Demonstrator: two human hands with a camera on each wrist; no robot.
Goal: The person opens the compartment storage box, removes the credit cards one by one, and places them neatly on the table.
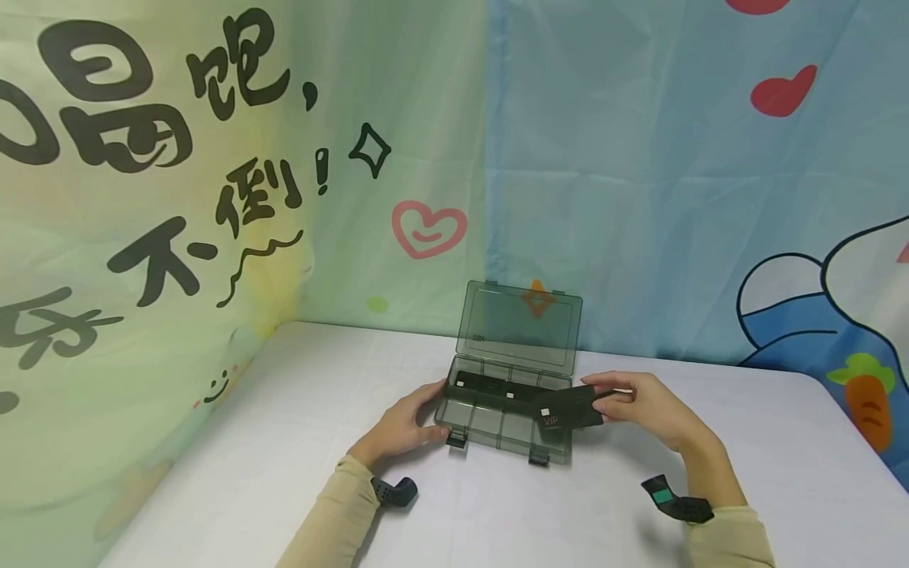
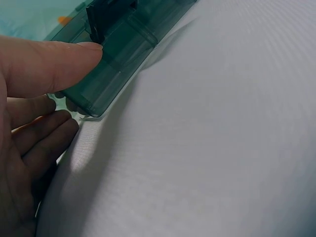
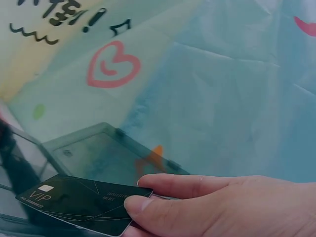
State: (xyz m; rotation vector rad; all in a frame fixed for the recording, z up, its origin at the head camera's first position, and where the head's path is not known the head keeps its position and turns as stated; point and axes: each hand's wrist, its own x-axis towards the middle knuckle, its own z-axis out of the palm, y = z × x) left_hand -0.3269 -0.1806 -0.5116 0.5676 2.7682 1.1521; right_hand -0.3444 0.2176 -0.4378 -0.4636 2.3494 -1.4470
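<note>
A translucent grey-green plastic compartment box [image 1: 483, 426] stands on the table, its lid [image 1: 521, 327] raised against the backdrop. Inside, black cards [image 1: 483, 384] lie across the dividers. My left hand [image 1: 406, 426] holds the box at its left end; in the left wrist view the thumb [image 2: 64, 64] presses the front wall beside a dark latch [image 2: 106, 19]. Above the box's right side, my right hand [image 1: 649, 406] pinches a black VIP card [image 3: 84, 205] between thumb and fingers. The card is tilted over the right compartments and partly covers them.
A white cloth covers the table [image 1: 568, 513]. Two dark latches hang at the box's front edge, one of them the right latch [image 1: 539, 455]. Behind the table hangs a printed fabric backdrop [image 1: 604, 197]. Each wrist wears a dark strap, such as the right strap [image 1: 678, 505].
</note>
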